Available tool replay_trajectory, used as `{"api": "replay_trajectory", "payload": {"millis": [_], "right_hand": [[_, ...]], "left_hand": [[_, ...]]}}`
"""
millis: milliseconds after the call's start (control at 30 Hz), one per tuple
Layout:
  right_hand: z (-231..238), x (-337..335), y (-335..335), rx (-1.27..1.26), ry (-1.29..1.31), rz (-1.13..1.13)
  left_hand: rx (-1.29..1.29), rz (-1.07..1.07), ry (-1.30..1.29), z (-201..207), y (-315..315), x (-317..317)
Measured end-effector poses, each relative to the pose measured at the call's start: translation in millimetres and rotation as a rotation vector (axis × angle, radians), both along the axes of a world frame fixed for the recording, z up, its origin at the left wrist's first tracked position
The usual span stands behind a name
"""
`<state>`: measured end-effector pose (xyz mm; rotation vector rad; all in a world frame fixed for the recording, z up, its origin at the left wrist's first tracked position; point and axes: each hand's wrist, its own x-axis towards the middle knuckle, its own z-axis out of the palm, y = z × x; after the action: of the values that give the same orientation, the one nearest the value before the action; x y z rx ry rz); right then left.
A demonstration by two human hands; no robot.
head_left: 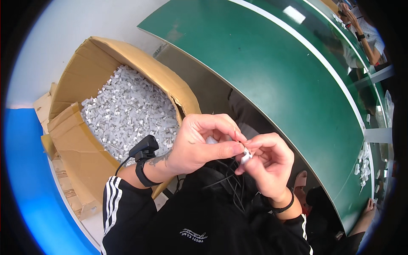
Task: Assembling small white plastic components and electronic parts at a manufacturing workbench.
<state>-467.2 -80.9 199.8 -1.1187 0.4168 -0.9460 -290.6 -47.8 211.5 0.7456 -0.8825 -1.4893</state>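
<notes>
In front of my chest both hands meet around a small white plastic piece (246,156). My right hand (272,163) is closed on it, the thumb pressing it against bent fingers. Thumb and index finger of my left hand (199,142) pinch together at its upper end, where a thin red wire (236,135) shows by the fingertips. Another whitish bit (211,140) is partly visible inside the curled left fingers. How the wire meets the piece is hidden by the fingertips.
To my left, a big open cardboard box (80,136) holds a heap of small white plastic pieces (131,110). A green table (272,72) curves along the far and right side. More white pieces (363,165) lie near its right edge. Another person's hand (369,208) rests there; someone else (365,38) works at far right.
</notes>
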Motion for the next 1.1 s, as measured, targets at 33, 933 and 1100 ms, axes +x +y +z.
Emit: {"api": "replay_trajectory", "payload": {"millis": [33, 933, 1100], "right_hand": [[0, 1, 1, 0.004, 0.004, -0.004], [-8, -7, 5, -0.284, 0.143, -0.359], [-7, -11, 4, -0.229, 0.115, -0.332]], "left_hand": [[0.021, 0.03, 0.045, 0, 1, -3], [-0.054, 0.352, -0.023, 5, 8, 2], [-0.319, 0.142, -0.603, 9, 1, 8]]}}
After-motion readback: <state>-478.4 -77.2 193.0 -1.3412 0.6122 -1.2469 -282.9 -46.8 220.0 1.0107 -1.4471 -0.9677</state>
